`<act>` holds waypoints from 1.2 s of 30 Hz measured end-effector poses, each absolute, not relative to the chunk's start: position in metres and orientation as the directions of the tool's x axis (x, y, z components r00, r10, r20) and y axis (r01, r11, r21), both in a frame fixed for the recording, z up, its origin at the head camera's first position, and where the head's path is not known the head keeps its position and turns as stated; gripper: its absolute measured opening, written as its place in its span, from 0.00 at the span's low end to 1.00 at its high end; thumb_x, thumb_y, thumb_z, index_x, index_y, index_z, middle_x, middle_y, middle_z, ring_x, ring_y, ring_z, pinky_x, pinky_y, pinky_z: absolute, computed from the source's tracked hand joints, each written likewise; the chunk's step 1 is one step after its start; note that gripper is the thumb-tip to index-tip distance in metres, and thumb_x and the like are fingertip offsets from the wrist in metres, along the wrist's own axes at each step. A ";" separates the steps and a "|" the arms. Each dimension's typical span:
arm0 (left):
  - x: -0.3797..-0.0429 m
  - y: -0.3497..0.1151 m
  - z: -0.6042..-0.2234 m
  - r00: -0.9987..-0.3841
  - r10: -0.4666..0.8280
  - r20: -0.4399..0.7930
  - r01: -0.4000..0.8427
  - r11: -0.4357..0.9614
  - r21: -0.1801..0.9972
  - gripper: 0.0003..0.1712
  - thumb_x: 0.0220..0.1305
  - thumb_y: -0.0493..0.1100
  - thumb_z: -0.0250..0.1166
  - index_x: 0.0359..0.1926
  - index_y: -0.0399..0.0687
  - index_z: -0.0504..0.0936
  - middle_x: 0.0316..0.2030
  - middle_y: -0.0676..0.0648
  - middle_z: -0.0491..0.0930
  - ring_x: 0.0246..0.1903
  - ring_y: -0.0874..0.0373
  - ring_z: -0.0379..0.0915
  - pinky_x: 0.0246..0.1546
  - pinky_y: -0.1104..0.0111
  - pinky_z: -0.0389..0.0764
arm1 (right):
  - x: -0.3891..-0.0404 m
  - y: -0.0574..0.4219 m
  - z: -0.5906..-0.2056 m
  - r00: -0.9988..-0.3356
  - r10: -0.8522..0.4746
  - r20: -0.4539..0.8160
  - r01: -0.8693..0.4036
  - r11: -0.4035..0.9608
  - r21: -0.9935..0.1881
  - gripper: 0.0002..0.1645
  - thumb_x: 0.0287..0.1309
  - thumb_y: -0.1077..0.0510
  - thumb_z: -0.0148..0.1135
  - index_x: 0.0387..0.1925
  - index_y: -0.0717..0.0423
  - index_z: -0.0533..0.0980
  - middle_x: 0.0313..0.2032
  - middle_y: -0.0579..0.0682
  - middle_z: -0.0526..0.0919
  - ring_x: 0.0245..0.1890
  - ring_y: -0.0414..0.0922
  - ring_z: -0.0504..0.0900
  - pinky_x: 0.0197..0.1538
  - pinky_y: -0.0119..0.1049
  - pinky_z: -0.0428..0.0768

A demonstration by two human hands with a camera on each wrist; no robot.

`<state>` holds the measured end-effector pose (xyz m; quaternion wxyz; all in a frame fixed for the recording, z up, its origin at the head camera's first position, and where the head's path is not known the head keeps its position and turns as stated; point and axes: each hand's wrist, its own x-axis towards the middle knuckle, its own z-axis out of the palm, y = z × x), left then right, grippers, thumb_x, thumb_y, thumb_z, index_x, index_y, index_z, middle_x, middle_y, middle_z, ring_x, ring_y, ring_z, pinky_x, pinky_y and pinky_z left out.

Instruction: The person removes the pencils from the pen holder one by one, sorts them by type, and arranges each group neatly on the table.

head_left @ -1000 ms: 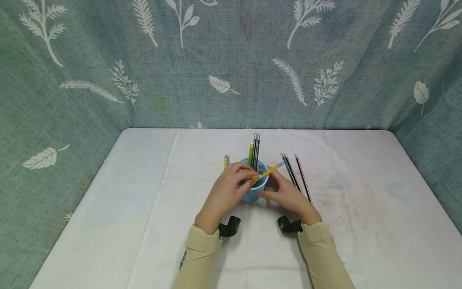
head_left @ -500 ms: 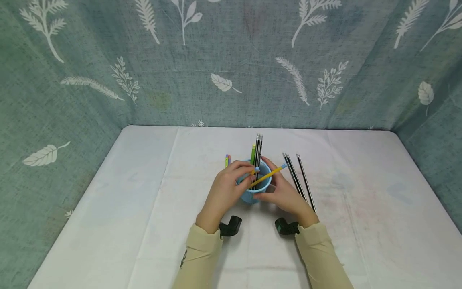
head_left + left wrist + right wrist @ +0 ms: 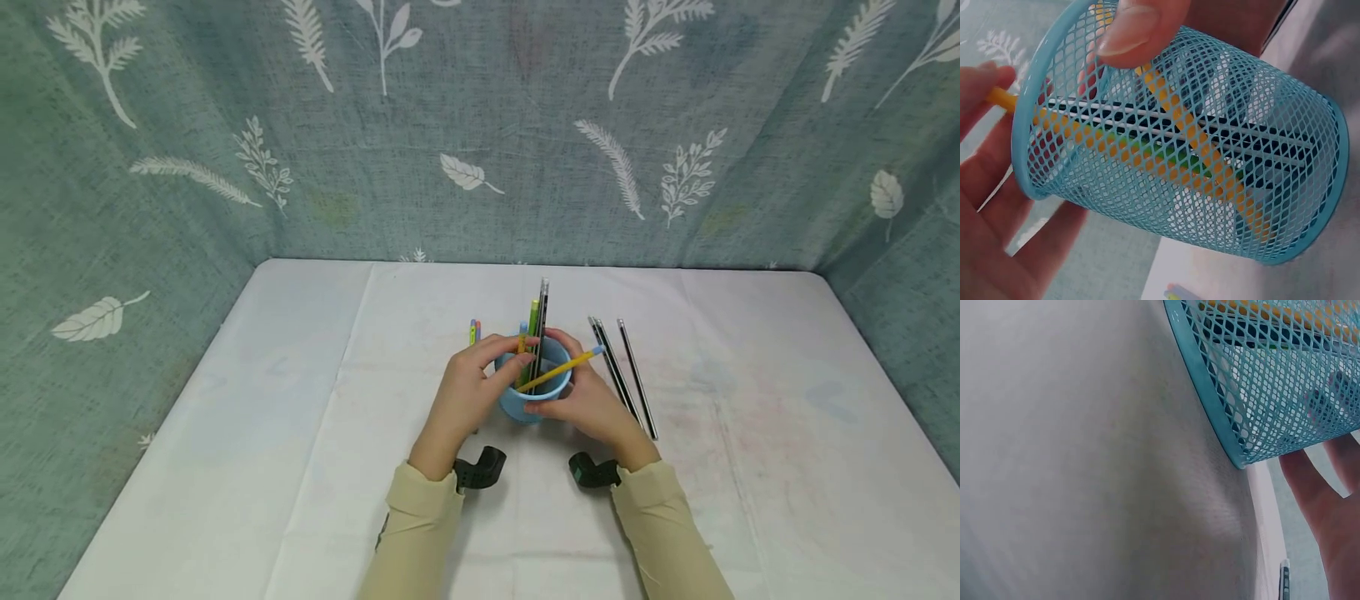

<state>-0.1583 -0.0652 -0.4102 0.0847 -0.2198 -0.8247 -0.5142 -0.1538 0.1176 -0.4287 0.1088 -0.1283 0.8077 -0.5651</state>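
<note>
A light-blue mesh pencil cup (image 3: 517,407) stands on the table in the head view. My right hand (image 3: 596,404) grips its right side, thumb in front and fingers behind. At the rim my left hand (image 3: 471,379) pinches a yellow pencil (image 3: 522,342) with a blue end; the left wrist view shows its shaft running down inside the mesh. Another yellow pencil (image 3: 576,362) leans over the right side of the rim. Black pencils (image 3: 543,302) and a green pencil (image 3: 533,314) stand upright in the cup.
On the white-covered table (image 3: 300,467), several black pencils (image 3: 615,367) lie right of the cup, partly behind the right hand. A few coloured pencils (image 3: 475,332) show behind the left hand. A green leaf-patterned curtain (image 3: 510,208) hangs behind the table.
The yellow pencil in my left hand has gone from slanting to nearly upright in the cup. The other yellow pencil leans on the right rim. The cup shifts slightly right.
</note>
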 end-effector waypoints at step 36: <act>-0.139 -0.079 -0.370 -0.870 -0.033 0.491 0.488 0.077 0.869 0.17 0.67 0.44 0.49 0.56 0.54 0.71 0.29 0.49 0.78 0.29 0.56 0.77 0.27 0.65 0.79 | -0.164 0.126 -0.457 -0.955 -0.296 -0.018 -0.087 0.340 -0.936 0.58 0.30 0.46 0.76 0.61 0.21 0.50 0.59 0.51 0.58 0.56 0.53 0.61 0.50 0.56 0.66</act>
